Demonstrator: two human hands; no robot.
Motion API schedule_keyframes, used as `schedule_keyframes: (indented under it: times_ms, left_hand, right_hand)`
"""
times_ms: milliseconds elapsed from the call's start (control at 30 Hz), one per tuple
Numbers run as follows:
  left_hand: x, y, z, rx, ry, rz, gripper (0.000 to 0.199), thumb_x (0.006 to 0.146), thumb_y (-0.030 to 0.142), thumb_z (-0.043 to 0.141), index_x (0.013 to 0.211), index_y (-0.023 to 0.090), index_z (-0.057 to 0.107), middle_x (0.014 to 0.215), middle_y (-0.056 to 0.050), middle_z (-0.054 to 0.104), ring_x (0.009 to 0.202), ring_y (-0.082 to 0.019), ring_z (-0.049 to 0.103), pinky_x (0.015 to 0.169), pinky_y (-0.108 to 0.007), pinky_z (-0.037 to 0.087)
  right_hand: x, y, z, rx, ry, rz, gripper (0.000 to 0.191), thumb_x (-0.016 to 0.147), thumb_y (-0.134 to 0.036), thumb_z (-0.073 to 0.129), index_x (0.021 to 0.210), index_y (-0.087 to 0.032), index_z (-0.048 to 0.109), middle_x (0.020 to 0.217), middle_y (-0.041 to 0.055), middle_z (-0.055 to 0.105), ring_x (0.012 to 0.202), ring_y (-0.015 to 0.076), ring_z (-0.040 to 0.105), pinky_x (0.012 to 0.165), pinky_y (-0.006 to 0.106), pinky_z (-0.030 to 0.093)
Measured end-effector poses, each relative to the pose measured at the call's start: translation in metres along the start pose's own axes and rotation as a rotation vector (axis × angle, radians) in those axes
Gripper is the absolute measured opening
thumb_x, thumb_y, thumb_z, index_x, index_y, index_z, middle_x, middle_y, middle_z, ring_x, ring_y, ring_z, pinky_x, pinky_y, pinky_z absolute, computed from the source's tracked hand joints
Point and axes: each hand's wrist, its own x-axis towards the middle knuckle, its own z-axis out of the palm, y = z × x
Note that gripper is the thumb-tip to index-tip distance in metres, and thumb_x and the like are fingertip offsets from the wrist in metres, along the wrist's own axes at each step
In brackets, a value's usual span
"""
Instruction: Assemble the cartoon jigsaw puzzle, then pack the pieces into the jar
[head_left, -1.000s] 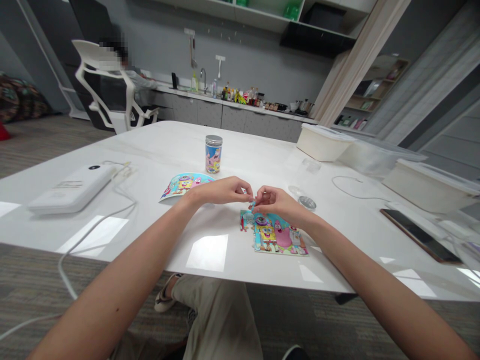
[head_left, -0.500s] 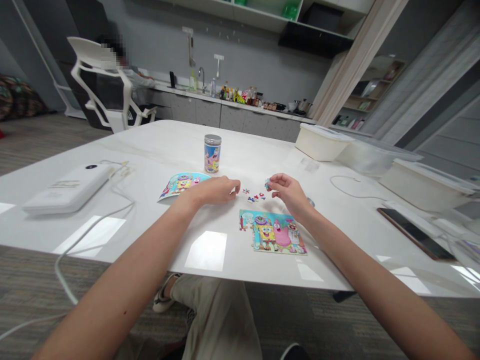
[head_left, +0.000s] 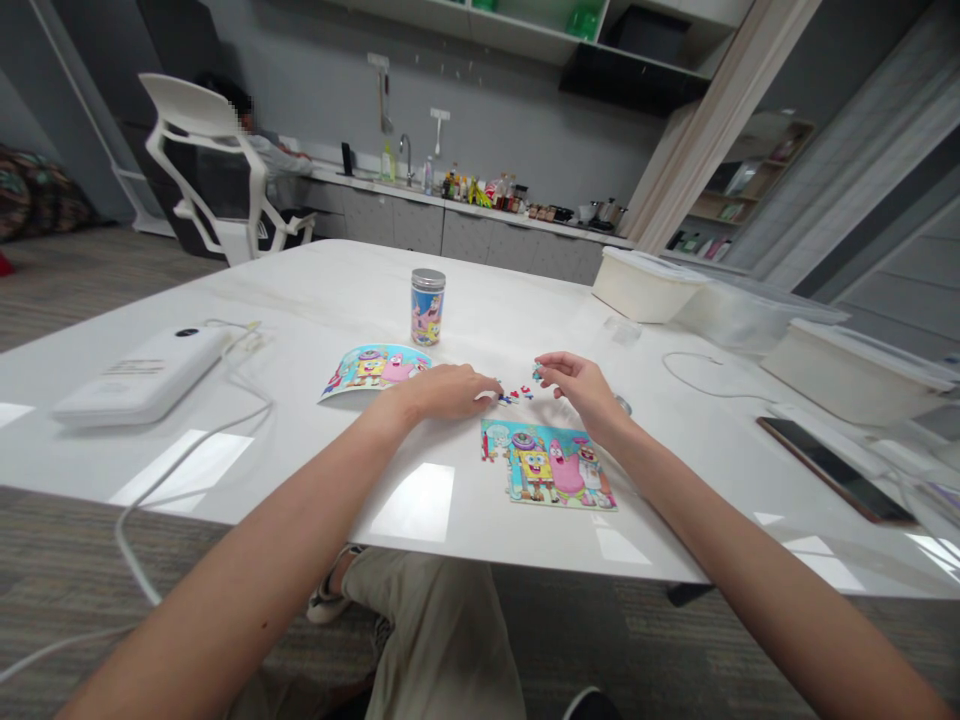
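Observation:
A partly assembled cartoon puzzle [head_left: 559, 465] lies near the table's front edge, with a gap at its lower left. Behind it are a few loose pieces [head_left: 521, 393]. My left hand [head_left: 459, 391] reaches over the left side of these pieces, its fingertips at a dark blue one; whether it grips that piece is unclear. In my right hand [head_left: 574, 383], thumb and fingers pinch a light blue puzzle piece [head_left: 537, 372] just above the table. A curved picture sheet [head_left: 371, 368] lies left of my left hand. The cartoon tin [head_left: 427, 308] stands upright behind it, lid on.
A white power bank [head_left: 142, 378] with a cable lies at the left. Lidded boxes [head_left: 649, 285] and a phone [head_left: 832, 467] are on the right. Beyond the table are a white chair [head_left: 217, 150], a person near the counter, and kitchen items.
My left hand has moved right, onto the left part of the loose pieces, and covers some of them. My right hand still holds its piece, nearly in place.

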Motion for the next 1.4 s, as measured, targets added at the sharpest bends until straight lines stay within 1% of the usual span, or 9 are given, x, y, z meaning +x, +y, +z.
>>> schedule_keyframes:
  times_ms: [133, 267, 467, 733, 933, 1067, 1167, 1267, 1400]
  left_hand:
    - [0.001, 0.002, 0.001, -0.006, 0.013, 0.016, 0.038, 0.092, 0.032, 0.043, 0.125, 0.027, 0.062, 0.108, -0.01, 0.07, 0.091, -0.021, 0.063, 0.082, -0.032, 0.045]
    - [0.0, 0.002, -0.002, 0.024, 0.013, 0.0, 0.035, 0.091, 0.033, 0.044, 0.119, 0.025, 0.064, 0.101, -0.01, 0.07, 0.09, -0.021, 0.062, 0.08, -0.031, 0.045]
    - [-0.003, 0.004, -0.006, 0.066, 0.0, -0.012, 0.036, 0.092, 0.033, 0.04, 0.118, 0.024, 0.063, 0.094, -0.011, 0.069, 0.086, -0.022, 0.062, 0.075, -0.031, 0.044]
    - [-0.003, -0.003, -0.004, -0.011, 0.045, -0.018, 0.035, 0.09, 0.036, 0.046, 0.115, 0.024, 0.066, 0.097, -0.011, 0.069, 0.087, -0.022, 0.063, 0.08, -0.033, 0.044]
    - [0.001, -0.007, -0.001, -0.031, 0.04, 0.09, 0.034, 0.091, 0.031, 0.047, 0.12, 0.029, 0.066, 0.111, -0.007, 0.071, 0.095, -0.019, 0.063, 0.084, -0.03, 0.044]
    - [-0.001, -0.009, -0.001, 0.015, 0.043, 0.064, 0.034, 0.091, 0.035, 0.049, 0.119, 0.028, 0.067, 0.108, -0.008, 0.072, 0.094, -0.019, 0.064, 0.083, -0.029, 0.044]
    - [-0.003, -0.011, -0.004, 0.066, 0.055, 0.026, 0.034, 0.091, 0.036, 0.049, 0.118, 0.027, 0.067, 0.103, -0.009, 0.072, 0.09, -0.02, 0.065, 0.081, -0.029, 0.045]
    - [-0.006, -0.01, -0.008, 0.09, 0.07, 0.005, 0.032, 0.09, 0.033, 0.05, 0.114, 0.025, 0.068, 0.098, -0.009, 0.071, 0.085, -0.018, 0.064, 0.077, -0.028, 0.044]
    - [-0.007, -0.007, -0.016, -0.067, 0.108, 0.075, 0.026, 0.086, 0.031, 0.055, 0.104, 0.021, 0.071, 0.08, -0.004, 0.067, 0.071, -0.013, 0.057, 0.068, -0.024, 0.039]
  right_hand:
    - [0.001, 0.001, 0.0, -0.015, 0.001, 0.015, 0.027, 0.062, -0.033, 0.071, 0.085, -0.019, 0.066, 0.077, 0.0034, 0.068, 0.068, 0.0149, 0.059, 0.053, 0.025, 0.039]
    - [0.002, 0.002, 0.0, -0.028, -0.014, 0.023, 0.027, 0.061, -0.033, 0.071, 0.084, -0.019, 0.067, 0.077, 0.0037, 0.069, 0.066, 0.0146, 0.059, 0.052, 0.025, 0.039]
    - [0.0, 0.002, 0.002, -0.031, -0.059, 0.01, 0.024, 0.061, -0.034, 0.073, 0.078, -0.019, 0.066, 0.075, 0.0037, 0.069, 0.063, 0.0139, 0.058, 0.052, 0.025, 0.039]
    - [-0.005, -0.003, 0.004, -0.042, -0.065, 0.076, 0.02, 0.063, -0.033, 0.075, 0.073, -0.018, 0.065, 0.075, 0.0049, 0.07, 0.068, 0.015, 0.061, 0.053, 0.025, 0.043]
    - [-0.005, -0.004, 0.004, -0.046, -0.104, 0.063, 0.017, 0.064, -0.032, 0.075, 0.071, -0.019, 0.066, 0.074, 0.0038, 0.069, 0.068, 0.0141, 0.059, 0.055, 0.025, 0.044]
    - [-0.005, -0.003, 0.004, -0.054, -0.138, 0.046, 0.02, 0.064, -0.034, 0.076, 0.072, -0.018, 0.067, 0.073, 0.0035, 0.069, 0.066, 0.0134, 0.059, 0.055, 0.024, 0.044]
    - [-0.008, -0.005, 0.005, -0.076, -0.184, 0.032, 0.023, 0.065, -0.037, 0.075, 0.076, -0.018, 0.068, 0.071, 0.0029, 0.068, 0.064, 0.0124, 0.057, 0.055, 0.024, 0.043]
    - [-0.015, -0.01, 0.008, -0.092, -0.293, 0.013, 0.023, 0.067, -0.036, 0.074, 0.081, -0.018, 0.069, 0.075, 0.0033, 0.069, 0.066, 0.0125, 0.059, 0.059, 0.025, 0.045]
    - [-0.024, -0.018, 0.012, -0.178, -0.467, -0.04, 0.016, 0.07, -0.032, 0.072, 0.078, -0.018, 0.071, 0.076, 0.0035, 0.069, 0.068, 0.0128, 0.06, 0.063, 0.027, 0.046]
